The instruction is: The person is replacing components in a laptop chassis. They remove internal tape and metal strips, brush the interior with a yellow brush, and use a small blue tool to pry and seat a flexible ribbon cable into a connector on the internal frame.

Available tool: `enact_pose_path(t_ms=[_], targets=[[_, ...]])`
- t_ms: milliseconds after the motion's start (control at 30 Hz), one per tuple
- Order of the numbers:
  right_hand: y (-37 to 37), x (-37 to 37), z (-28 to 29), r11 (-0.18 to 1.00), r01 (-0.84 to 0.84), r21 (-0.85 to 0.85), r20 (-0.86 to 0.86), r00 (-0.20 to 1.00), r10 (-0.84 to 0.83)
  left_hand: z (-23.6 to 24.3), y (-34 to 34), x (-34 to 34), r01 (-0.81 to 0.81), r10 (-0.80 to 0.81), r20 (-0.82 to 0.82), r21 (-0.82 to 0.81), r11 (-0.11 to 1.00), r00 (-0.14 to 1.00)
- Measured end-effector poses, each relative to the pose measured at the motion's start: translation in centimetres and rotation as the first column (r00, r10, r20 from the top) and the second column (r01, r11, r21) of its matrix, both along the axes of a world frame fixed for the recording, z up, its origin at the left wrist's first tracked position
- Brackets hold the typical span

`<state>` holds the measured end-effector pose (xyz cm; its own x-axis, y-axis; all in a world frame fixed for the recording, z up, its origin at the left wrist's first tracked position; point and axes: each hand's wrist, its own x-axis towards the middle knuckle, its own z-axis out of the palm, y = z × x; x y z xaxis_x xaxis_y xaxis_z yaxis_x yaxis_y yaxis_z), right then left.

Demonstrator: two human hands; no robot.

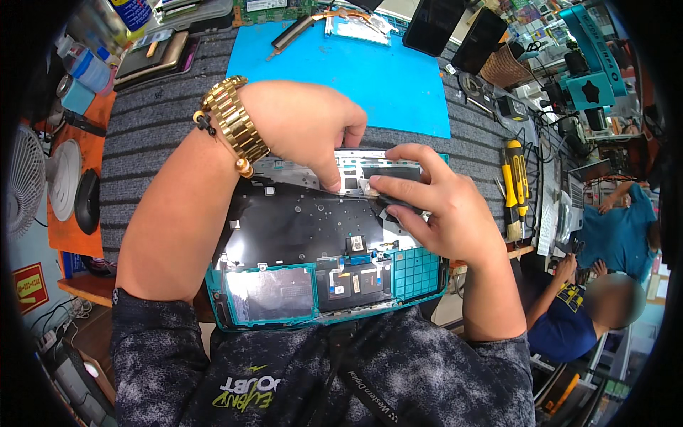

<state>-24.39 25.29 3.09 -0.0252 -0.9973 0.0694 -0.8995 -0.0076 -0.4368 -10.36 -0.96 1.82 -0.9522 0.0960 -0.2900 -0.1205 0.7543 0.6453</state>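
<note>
An opened laptop casing [398,302] with a teal frame lies in front of me, its inner side up. A black film [284,228] covers much of its middle, and bare silver metal shows along the far side. My left hand [313,132], a gold watch [238,124] at its wrist, reaches across; its thumb presses on the metal and its curled fingers hook over the far edge. My right hand [445,203] rests on the right part with fingers apart. Its index fingertip touches a small whitish piece, and its thumb lies by the film's dark edge.
Beyond the casing lies a blue mat [341,85] holding a copper heat pipe [313,25]. Yellow-and-black screwdrivers [516,178] and a brush [514,229] lie right. A fan [27,181] stands left. Two people sit at the right, one in a teal shirt [617,231].
</note>
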Motion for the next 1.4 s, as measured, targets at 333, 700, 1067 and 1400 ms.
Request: enact_pose_path(t_ms=[333, 700, 1067, 1400], targets=[[-1.5, 1.3, -1.4, 0.997, 0.081, 0.004, 0.044, 0.996, -0.081, 0.4, 0.8, 0.9, -0.022, 0.018, -0.046, -0.084, 0.996, 0.999], [-1.7, 1.2, -1.0, 0.997, 0.067, 0.025, 0.041, 0.997, -0.068, -2.9, 6.3, 7.8, -0.418, 0.291, -0.493, -0.168, 0.893, 0.820], [-1.4, 3.1, -1.3, 0.983, 0.179, 0.031, -0.045, 0.983, -0.178, -4.0, 7.8, 9.2, -0.561, 0.404, -0.542, -0.157, 0.813, 0.737], [-1.2, 4.3, -1.9, 0.971, 0.237, 0.020, -0.117, 0.965, -0.233, -4.4, 7.8, 9.4, -0.548, 0.376, -0.595, -0.132, 0.826, 0.711]])
